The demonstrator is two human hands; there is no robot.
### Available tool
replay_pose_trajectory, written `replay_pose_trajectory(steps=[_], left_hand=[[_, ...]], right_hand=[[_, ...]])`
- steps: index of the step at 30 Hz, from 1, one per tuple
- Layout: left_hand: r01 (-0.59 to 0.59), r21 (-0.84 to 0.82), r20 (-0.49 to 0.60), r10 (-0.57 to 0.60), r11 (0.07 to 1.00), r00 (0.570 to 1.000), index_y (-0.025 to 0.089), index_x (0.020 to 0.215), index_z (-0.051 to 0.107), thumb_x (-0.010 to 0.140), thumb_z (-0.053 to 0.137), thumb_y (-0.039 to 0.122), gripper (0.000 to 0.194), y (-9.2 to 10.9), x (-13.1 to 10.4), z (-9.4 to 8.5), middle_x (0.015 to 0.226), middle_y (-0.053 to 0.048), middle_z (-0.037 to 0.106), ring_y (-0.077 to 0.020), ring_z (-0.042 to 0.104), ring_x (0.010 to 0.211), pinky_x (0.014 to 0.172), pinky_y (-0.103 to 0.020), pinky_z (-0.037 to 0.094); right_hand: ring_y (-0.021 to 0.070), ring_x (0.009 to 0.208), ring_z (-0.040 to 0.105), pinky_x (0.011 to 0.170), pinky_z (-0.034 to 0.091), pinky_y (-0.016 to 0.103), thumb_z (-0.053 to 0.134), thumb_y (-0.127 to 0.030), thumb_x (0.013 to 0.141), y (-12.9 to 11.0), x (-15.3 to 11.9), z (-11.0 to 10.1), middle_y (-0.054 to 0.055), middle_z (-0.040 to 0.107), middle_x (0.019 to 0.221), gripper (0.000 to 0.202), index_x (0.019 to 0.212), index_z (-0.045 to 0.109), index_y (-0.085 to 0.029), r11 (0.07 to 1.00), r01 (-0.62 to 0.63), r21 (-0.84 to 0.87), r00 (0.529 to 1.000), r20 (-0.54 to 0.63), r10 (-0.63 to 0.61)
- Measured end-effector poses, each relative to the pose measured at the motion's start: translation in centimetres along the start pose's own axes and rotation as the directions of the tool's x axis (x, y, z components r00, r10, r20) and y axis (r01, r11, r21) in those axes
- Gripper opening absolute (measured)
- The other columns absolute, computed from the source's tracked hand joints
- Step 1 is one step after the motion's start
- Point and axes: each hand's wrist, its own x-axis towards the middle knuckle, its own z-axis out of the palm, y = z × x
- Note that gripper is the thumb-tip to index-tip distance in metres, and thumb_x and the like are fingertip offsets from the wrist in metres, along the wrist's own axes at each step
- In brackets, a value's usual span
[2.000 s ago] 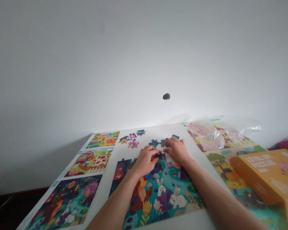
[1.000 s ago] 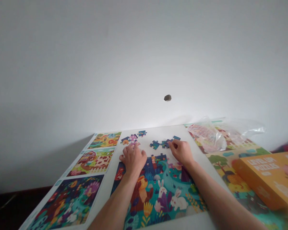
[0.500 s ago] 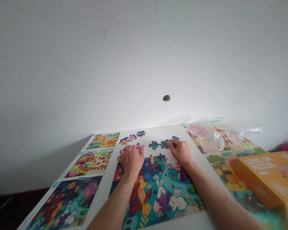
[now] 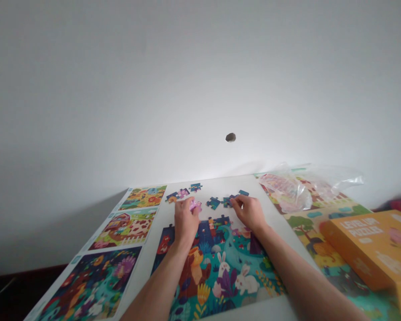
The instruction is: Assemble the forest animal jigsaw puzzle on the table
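A partly assembled jigsaw puzzle with rabbits and a bear lies on the white table below my hands. My left hand is above its upper left edge, fingers closed on a pink puzzle piece. Over on the right, my right hand pinches at a dark blue puzzle piece among other loose ones; its fingertips partly cover it. Between the hands sits a loose teal puzzle piece. Further back on the left are several more pieces, among them a blue one and a purple one.
Picture sheets line the table's left side. At right stands an orange puzzle box on a printed animal sheet. A clear plastic bag lies behind it. The white wall with a hole borders the table's back.
My left hand has turned more upright, its spread fingers drawing together around the pink piece. My right hand stays at the dark blue pieces, nearly still.
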Motion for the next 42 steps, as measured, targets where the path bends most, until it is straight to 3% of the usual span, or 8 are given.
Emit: replay_pose_trajectory(steps=[3, 8, 12, 16, 22, 25, 30, 42], left_hand=[[-0.099, -0.348, 0.005, 0.107, 0.932, 0.994, 0.018, 0.111, 0.064, 0.083, 0.061, 0.02, 0.028, 0.2, -0.3, 0.5, 0.092, -0.005, 0.058, -0.0171, 0.06, 0.084, 0.08, -0.03, 0.051], [0.001, -0.692, 0.224, 0.213, 0.722, 0.951, 0.019, 0.112, 0.063, 0.084, 0.062, 0.028, 0.03, 1.3, -1.1, 0.8, 0.083, 0.0, 0.057, -0.0105, 0.059, 0.068, 0.064, -0.022, 0.052], [-0.043, -0.674, 0.258, 0.288, 0.738, 0.922, 0.02, 0.108, 0.067, 0.085, 0.06, 0.025, 0.025, 1.9, -1.2, 0.4, 0.084, -0.001, 0.061, -0.0115, 0.06, 0.069, 0.063, -0.022, 0.053], [-0.115, -0.644, 0.286, 0.378, 0.756, 0.881, 0.021, 0.116, 0.065, 0.087, 0.055, 0.02, 0.031, 2.0, -1.2, 0.0, 0.093, -0.005, 0.065, -0.0156, 0.064, 0.085, 0.078, -0.028, 0.054], [-0.298, -0.522, 0.227, 0.467, 0.799, 0.855, 0.021, 0.106, 0.07, 0.087, 0.053, 0.014, 0.026, 2.0, -1.2, -0.3, 0.103, -0.006, 0.069, -0.0195, 0.062, 0.102, 0.093, -0.036, 0.049], [-0.373, -0.516, 0.205, 0.535, 0.771, 0.82, 0.022, 0.097, 0.072, 0.089, 0.051, 0.014, 0.024, 2.1, -1.1, -0.4, 0.101, -0.006, 0.071, -0.02, 0.06, 0.101, 0.092, -0.038, 0.049], [-0.443, -0.534, 0.29, 0.648, 0.72, 0.704, 0.024, 0.093, 0.075, 0.092, 0.042, 0.008, 0.037, 2.5, -1.4, -0.5, 0.098, -0.005, 0.073, -0.0188, 0.06, 0.1, 0.097, -0.041, 0.046], [-0.537, -0.393, 0.459, 0.666, 0.746, 0.589, 0.035, 0.104, 0.073, 0.077, 0.037, -0.007, 0.061, 2.4, -1.8, -0.7, 0.123, 0.003, 0.065, -0.0232, 0.043, 0.121, 0.105, -0.047, 0.036]], right_hand=[[0.0124, 0.067, 0.059, 0.064, 0.038, 0.021, 0.053, -0.04, 0.091, -0.3, 0.0, 0.0, 0.0, 0.068, 0.075, 0.027, 0.084, 0.069, -0.02, 0.99, 0.083, 0.117, 0.993, 0.069, -0.091], [0.0111, 0.061, 0.055, 0.06, 0.037, 0.022, 0.056, -0.041, 0.09, -1.2, -0.4, 0.1, -0.001, 0.067, 0.072, 0.025, 0.084, 0.069, -0.02, 0.958, 0.104, 0.268, 0.964, 0.209, -0.163], [0.0101, 0.055, 0.051, 0.056, 0.035, 0.021, 0.056, -0.035, 0.089, -1.2, -0.6, 0.3, -0.002, 0.063, 0.064, 0.024, 0.074, 0.065, -0.018, 0.951, 0.049, 0.304, 0.966, 0.228, -0.123], [0.0107, 0.058, 0.052, 0.058, 0.034, 0.021, 0.053, -0.03, 0.089, -0.4, -0.3, 0.1, -0.001, 0.063, 0.066, 0.02, 0.078, 0.066, -0.018, 0.97, 0.028, 0.242, 0.982, 0.173, -0.071], [0.0148, 0.064, 0.057, 0.057, 0.029, 0.024, 0.048, -0.025, 0.086, 0.0, 0.2, -0.9, 0.003, 0.066, 0.069, 0.023, 0.073, 0.065, -0.02, 0.974, -0.138, -0.178, 0.983, 0.093, 0.156], [0.0172, 0.067, 0.061, 0.056, 0.028, 0.026, 0.048, -0.026, 0.084, -0.3, 0.2, -1.1, 0.004, 0.069, 0.072, 0.023, 0.072, 0.067, -0.022, 0.942, -0.155, -0.297, 0.967, 0.15, 0.206], [0.0208, 0.072, 0.064, 0.057, 0.032, 0.026, 0.053, -0.027, 0.077, -0.6, 0.2, -1.4, 0.005, 0.071, 0.075, 0.019, 0.074, 0.072, -0.025, 0.936, -0.125, -0.329, 0.938, 0.267, 0.22], [0.0236, 0.077, 0.066, 0.061, 0.041, 0.027, 0.06, -0.037, 0.072, -0.1, 0.6, -1.8, 0.006, 0.072, 0.077, 0.019, 0.075, 0.073, -0.024, 0.932, -0.088, -0.352, 0.909, 0.353, 0.219]])
